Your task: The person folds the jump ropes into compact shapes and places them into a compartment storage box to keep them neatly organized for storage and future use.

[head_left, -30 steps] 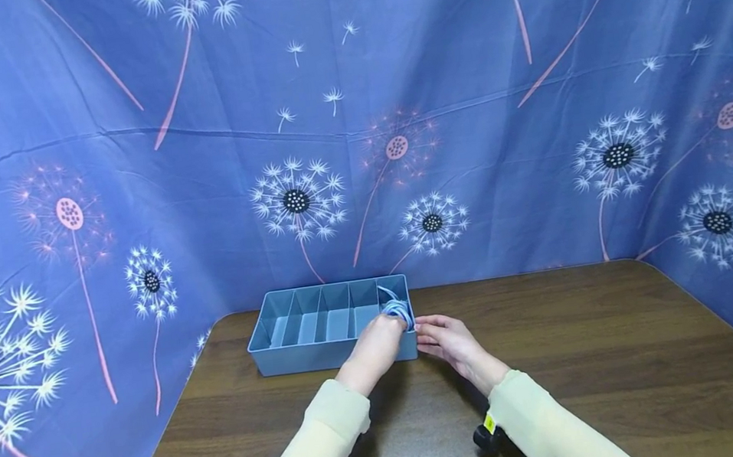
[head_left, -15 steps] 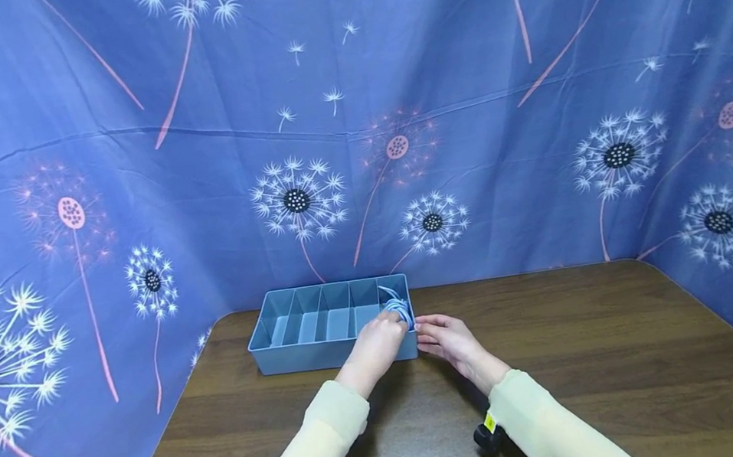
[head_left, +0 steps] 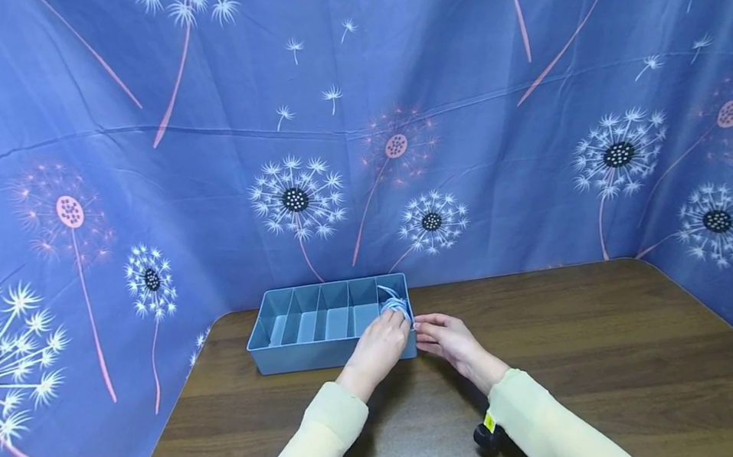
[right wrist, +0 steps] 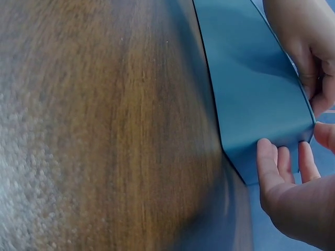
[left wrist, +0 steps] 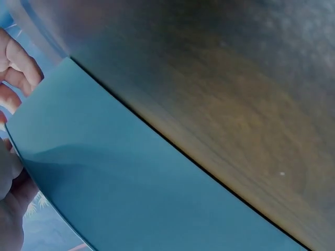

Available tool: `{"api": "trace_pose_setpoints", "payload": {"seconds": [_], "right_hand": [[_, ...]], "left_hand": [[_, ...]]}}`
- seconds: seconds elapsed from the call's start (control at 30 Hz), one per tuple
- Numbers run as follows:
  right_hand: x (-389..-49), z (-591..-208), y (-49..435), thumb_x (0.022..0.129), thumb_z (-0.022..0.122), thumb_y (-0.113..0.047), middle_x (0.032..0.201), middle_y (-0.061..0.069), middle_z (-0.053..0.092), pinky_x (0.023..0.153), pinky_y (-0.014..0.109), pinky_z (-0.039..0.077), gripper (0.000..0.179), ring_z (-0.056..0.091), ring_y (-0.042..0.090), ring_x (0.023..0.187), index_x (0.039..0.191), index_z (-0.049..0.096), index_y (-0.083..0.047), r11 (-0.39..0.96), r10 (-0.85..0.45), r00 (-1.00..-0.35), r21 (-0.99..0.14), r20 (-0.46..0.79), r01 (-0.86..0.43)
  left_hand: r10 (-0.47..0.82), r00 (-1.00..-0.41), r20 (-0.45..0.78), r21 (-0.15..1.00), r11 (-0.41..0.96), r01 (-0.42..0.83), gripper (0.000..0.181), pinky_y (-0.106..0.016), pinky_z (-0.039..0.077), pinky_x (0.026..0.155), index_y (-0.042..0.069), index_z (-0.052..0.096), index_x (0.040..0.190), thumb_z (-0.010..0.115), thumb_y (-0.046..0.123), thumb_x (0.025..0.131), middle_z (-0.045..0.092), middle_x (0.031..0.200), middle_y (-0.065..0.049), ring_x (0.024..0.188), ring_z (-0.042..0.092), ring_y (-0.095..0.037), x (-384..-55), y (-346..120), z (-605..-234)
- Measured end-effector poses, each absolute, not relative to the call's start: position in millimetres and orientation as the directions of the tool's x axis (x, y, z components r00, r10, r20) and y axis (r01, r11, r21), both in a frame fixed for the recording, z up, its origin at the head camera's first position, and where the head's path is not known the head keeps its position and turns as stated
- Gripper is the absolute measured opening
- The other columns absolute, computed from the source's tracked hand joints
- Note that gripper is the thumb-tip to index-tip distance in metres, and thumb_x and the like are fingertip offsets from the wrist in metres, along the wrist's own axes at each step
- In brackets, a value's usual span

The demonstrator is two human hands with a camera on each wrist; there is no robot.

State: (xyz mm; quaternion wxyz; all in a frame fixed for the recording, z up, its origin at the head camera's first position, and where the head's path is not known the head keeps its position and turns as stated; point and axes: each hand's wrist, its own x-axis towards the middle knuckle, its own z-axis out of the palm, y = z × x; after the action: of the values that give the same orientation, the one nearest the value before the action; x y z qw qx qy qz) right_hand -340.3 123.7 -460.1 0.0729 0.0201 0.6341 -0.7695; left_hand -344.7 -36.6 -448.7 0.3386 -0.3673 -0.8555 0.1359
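Observation:
A long blue-grey plastic box [head_left: 314,356] with several compartments sits toward the back of the table. In its rightmost compartment lies a coiled light-blue cord [head_left: 393,303], one loose length rising against the back wall. My left hand [head_left: 377,347] reaches over the front rim, fingers curled down onto the cord; the fingertips are hidden inside. My right hand [head_left: 452,342] is at the box's right end. In the right wrist view its fairly straight fingers [right wrist: 268,159] rest on the end wall, with the thumb beside the top rim.
The box's other compartments stand to the left of the cord. Around the box is the brown wood-grain table [head_left: 606,359]. A blue dandelion-print cloth [head_left: 504,164] hangs behind and at both sides. A small black device [head_left: 486,438] with a yellow tag is at the right cuff.
My left hand has shifted slightly on the coiled cord, its fingers now covering more of the coil. The right hand and the box have stayed in place.

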Motion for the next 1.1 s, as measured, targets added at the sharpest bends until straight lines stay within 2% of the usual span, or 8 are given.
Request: {"api": "trace_pose_setpoints", "payload": {"seconds": [0.17,0.37,0.47,0.57,0.73,0.83,0.93,1.1], "right_hand": [[-341,-461,123,0.091,0.059,-0.005,0.094,0.009,0.062,0.091,0.044,0.048,0.034,0.064,0.017,0.08,0.12,0.052,0.011,-0.185,-0.077,-0.99,-0.974,-0.117,0.13],[-339,-457,125,0.09,0.06,-0.004,0.095,0.011,0.065,0.092,0.045,0.047,0.033,0.066,0.021,0.085,0.118,0.054,0.012,-0.158,-0.052,-0.996,-0.984,-0.079,0.086],[-337,-449,130,0.09,0.059,-0.002,0.099,0.014,0.065,0.089,0.042,0.05,0.033,0.066,0.023,0.089,0.12,0.053,0.012,-0.122,-0.044,-0.998,-0.991,-0.054,0.059],[-334,-438,139,0.091,0.059,-0.003,0.1,0.014,0.065,0.087,0.039,0.051,0.034,0.066,0.021,0.088,0.121,0.052,0.013,-0.064,-0.054,-0.998,-0.998,-0.017,0.021],[-325,-410,155,0.089,0.06,-0.003,0.097,0.009,0.066,0.086,0.037,0.052,0.032,0.064,0.011,0.085,0.118,0.055,0.011,0.079,-0.082,-0.993,-0.992,0.09,-0.097],[-316,-391,164,0.088,0.063,-0.005,0.101,0.013,0.067,0.083,0.035,0.053,0.028,0.064,0.011,0.087,0.113,0.06,0.008,0.206,-0.099,-0.98,-0.96,0.174,-0.192],[-305,-373,173,0.087,0.066,-0.01,0.102,0.013,0.068,0.08,0.03,0.053,0.025,0.064,0.012,0.087,0.11,0.064,0.001,0.365,-0.117,-0.957,-0.885,0.264,-0.289],[-283,-347,189,0.086,0.068,-0.015,0.097,0.005,0.07,0.074,0.024,0.05,0.022,0.066,0.015,0.085,0.107,0.066,-0.009,0.576,-0.14,-0.893,-0.698,0.428,-0.425]], "left_hand": [[0.728,-0.504,0.465,-0.485,0.686,0.543,0.014,-0.027,0.051,0.074,0.009,0.067,0.102,0.058,0.01,0.092,0.063,0.097,-0.003,0.09,0.056,-0.017,-341,-37,-448],[0.722,-0.517,0.46,-0.511,0.691,0.51,0.017,-0.028,0.05,0.076,0.007,0.065,0.108,0.056,0.012,0.094,0.062,0.1,-0.004,0.092,0.056,-0.018,-336,-37,-448],[0.716,-0.505,0.482,-0.515,0.698,0.497,0.016,-0.028,0.049,0.077,0.007,0.063,0.107,0.057,0.013,0.094,0.061,0.1,-0.005,0.092,0.056,-0.019,-333,-37,-442],[0.71,-0.483,0.512,-0.507,0.704,0.498,0.014,-0.028,0.048,0.078,0.007,0.063,0.105,0.059,0.011,0.092,0.06,0.098,-0.005,0.09,0.055,-0.019,-329,-38,-430],[0.693,-0.453,0.561,-0.496,0.72,0.485,0.02,-0.028,0.049,0.083,0.005,0.063,0.109,0.063,0.011,0.09,0.06,0.1,-0.006,0.092,0.054,-0.019,-319,-44,-404],[0.678,-0.43,0.596,-0.487,0.731,0.478,0.022,-0.029,0.049,0.084,0.003,0.062,0.112,0.06,0.009,0.09,0.06,0.102,-0.007,0.094,0.055,-0.02,-311,-50,-390],[0.659,-0.398,0.638,-0.463,0.741,0.486,0.025,-0.032,0.049,0.083,0.002,0.061,0.112,0.055,0.008,0.089,0.06,0.102,-0.009,0.095,0.056,-0.023,-301,-58,-377],[0.597,-0.349,0.723,-0.376,0.763,0.526,0.029,-0.036,0.049,0.082,-0.001,0.061,0.11,0.056,0.007,0.083,0.062,0.102,-0.013,0.095,0.058,-0.027,-283,-72,-360]]}}
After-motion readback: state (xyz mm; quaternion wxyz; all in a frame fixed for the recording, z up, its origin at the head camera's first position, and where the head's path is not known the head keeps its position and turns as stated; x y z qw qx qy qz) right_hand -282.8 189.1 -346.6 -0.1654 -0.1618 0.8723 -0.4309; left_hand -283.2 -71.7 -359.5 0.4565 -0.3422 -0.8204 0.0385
